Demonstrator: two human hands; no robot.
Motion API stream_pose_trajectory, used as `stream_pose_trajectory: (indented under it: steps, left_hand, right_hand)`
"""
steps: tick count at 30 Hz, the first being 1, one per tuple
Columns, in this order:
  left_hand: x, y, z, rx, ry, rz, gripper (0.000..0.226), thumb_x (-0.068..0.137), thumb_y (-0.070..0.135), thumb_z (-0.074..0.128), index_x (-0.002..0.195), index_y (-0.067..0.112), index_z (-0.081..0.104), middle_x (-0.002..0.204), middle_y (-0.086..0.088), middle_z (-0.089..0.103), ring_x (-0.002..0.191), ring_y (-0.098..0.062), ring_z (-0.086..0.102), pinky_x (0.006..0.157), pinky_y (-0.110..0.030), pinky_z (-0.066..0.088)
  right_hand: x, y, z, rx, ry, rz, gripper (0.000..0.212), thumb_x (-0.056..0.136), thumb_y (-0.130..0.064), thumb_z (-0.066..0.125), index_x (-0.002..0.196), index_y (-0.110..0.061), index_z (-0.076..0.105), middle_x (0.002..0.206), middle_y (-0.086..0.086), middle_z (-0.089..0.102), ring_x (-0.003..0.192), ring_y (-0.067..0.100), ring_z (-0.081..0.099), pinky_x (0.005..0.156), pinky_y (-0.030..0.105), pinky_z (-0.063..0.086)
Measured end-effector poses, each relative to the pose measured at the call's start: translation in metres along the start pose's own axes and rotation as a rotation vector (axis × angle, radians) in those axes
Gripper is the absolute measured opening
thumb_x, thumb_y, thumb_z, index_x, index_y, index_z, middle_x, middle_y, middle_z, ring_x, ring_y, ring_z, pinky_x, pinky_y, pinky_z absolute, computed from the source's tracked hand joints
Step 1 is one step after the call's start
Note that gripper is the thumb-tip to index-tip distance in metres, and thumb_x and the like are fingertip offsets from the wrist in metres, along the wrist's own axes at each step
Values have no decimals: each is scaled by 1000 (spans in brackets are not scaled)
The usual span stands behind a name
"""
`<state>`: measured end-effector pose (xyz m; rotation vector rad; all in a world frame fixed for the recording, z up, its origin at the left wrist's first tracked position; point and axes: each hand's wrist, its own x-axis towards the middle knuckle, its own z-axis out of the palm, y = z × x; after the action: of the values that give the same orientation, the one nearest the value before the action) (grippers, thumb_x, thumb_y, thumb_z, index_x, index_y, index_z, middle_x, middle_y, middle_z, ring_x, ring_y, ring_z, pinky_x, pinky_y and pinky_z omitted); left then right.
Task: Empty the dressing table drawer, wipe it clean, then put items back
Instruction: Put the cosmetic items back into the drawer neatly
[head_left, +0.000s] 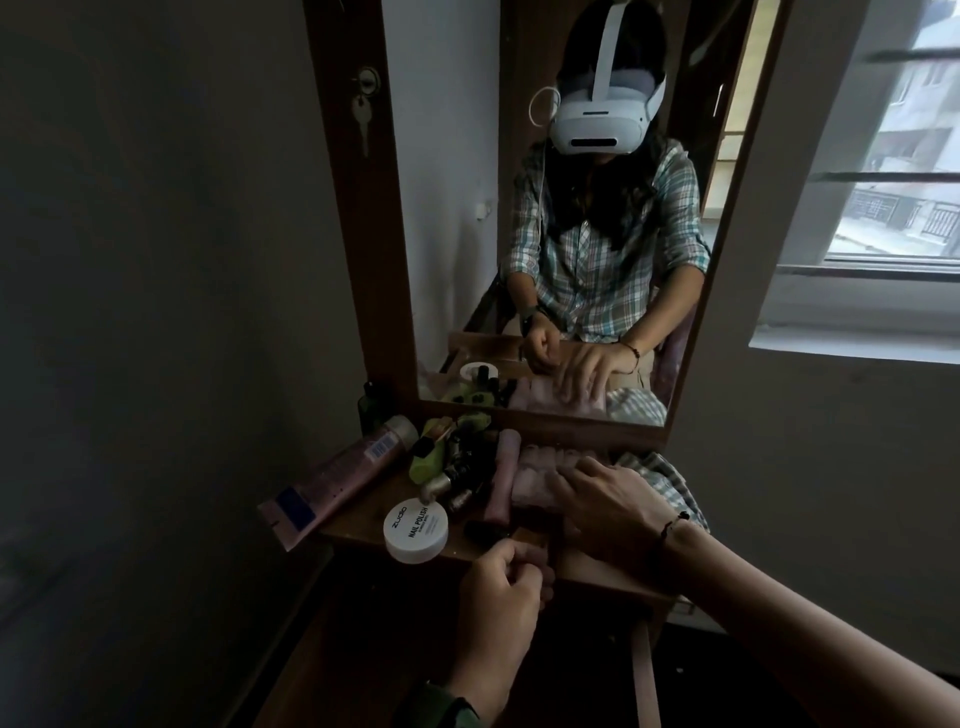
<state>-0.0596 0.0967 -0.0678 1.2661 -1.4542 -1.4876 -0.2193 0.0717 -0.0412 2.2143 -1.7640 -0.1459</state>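
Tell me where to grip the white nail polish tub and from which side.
Grip the tub across its round rim, coming from above. It sits flat, lid up, at the table's front edge; a dark bottle crowds its right, and the left hand is just below it, so the top is the freest approach.

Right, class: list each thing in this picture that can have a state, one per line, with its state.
left hand: fingers curled on the drawer front.
right hand: fingers spread flat on the pink cloth.
nail polish tub: lid on, upright.
pink tube: lying on its side.
key: hanging from the lock.
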Motion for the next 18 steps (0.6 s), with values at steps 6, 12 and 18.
stream_pose_trajectory:
  steps: [6, 12, 18]
  left_hand:
    - [0, 5, 3, -50, 9, -9, 26, 89, 3, 47, 80, 18, 65, 73, -1, 67, 65, -11, 61, 62, -22, 49]
    - [17, 24, 5, -305, 29, -87, 28, 89, -5, 42, 73, 7, 62, 70, -11, 65, 63, -20, 60, 51, -21, 52]
    - [32, 47, 2, -507, -86, -169, 32, 97, 22, 42, 86, 2, 65, 78, -16, 67, 65, -21, 66, 55, -28, 56]
  right_hand:
    - [0, -10, -17, -39, 279, -2, 22, 61, -14, 72, 82, -8, 68, 69, 0, 68, 58, 19, 64, 43, 26, 51]
    - [7, -10, -24, -134, 417, 77, 20, 69, -17, 51, 69, -10, 69, 54, 0, 62, 46, 14, 60, 37, 21, 41]
    - [-9, -10, -27, -19, 486, 102, 6, 73, -9, 59, 72, -8, 64, 63, 3, 64, 58, 21, 66, 44, 27, 51]
